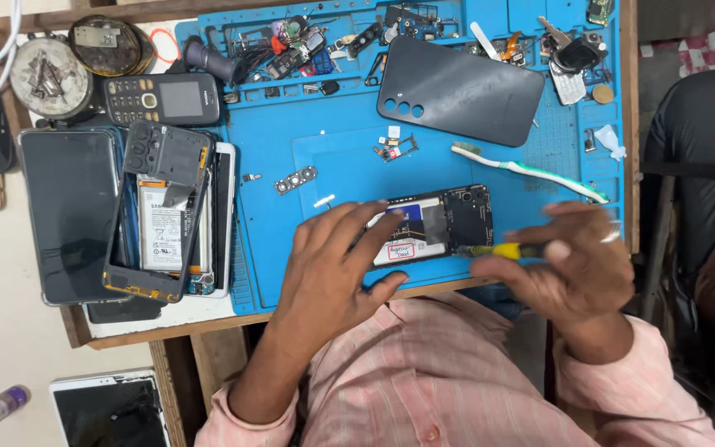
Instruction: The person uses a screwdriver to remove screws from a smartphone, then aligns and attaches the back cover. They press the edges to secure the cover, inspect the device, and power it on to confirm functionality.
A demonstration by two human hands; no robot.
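Note:
An opened smartphone (pixel 448 219) lies back-up on the blue repair mat (pixel 333 157), its battery and circuit board showing. My left hand (pixel 333 265) rests flat on the phone's left end and holds it down. My right hand (pixel 577 265) grips a yellow-handled screwdriver (pixel 498 249), its tip touching the phone's lower right edge. A ring is on one finger of the right hand.
A black phone back cover (pixel 457 91) lies behind, a white and green toothbrush (pixel 531 171) to the right. A camera bracket (pixel 295 180) and small parts sit mid-mat. At left: a keypad phone (pixel 161 99), a dismantled phone stack (pixel 167 215), a dark screen (pixel 68 215), round tins (pixel 51 79).

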